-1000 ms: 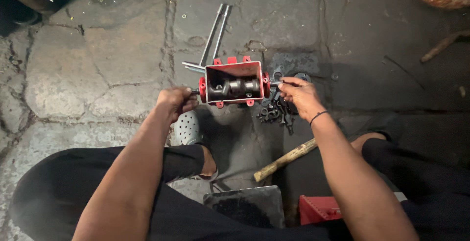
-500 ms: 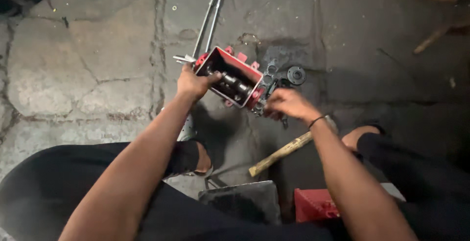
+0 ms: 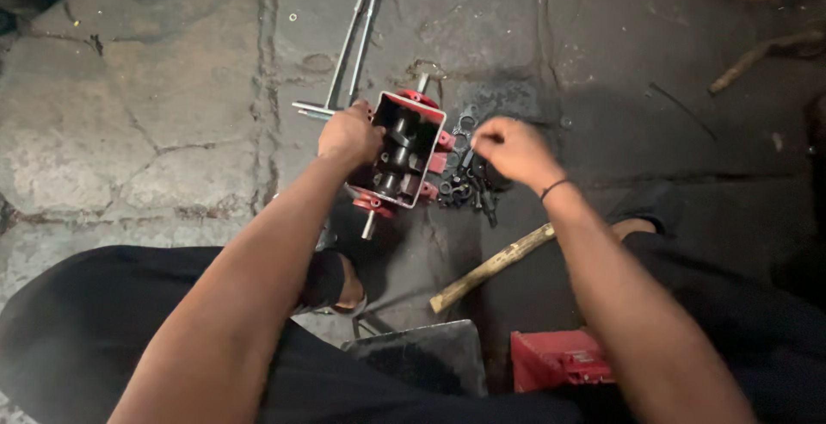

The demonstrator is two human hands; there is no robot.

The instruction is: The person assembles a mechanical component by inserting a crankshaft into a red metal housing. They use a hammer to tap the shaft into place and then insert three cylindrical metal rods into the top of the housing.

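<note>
The open metal housing (image 3: pixel 404 153) is red outside, with a dark grey shaft inside and pale bare edges. Beside it lies a pile of black bolts and rings (image 3: pixel 469 183). The wooden handle (image 3: pixel 492 266) is yellowish brown. The floor (image 3: pixel 155 114) is grey cracked stone with dark oily stains. A second red box (image 3: pixel 559 359) sits near black trousers (image 3: pixel 77 329).

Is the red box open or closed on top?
Open. The red box has no cover; dark shafts show inside. The left hand grips its side.
</note>
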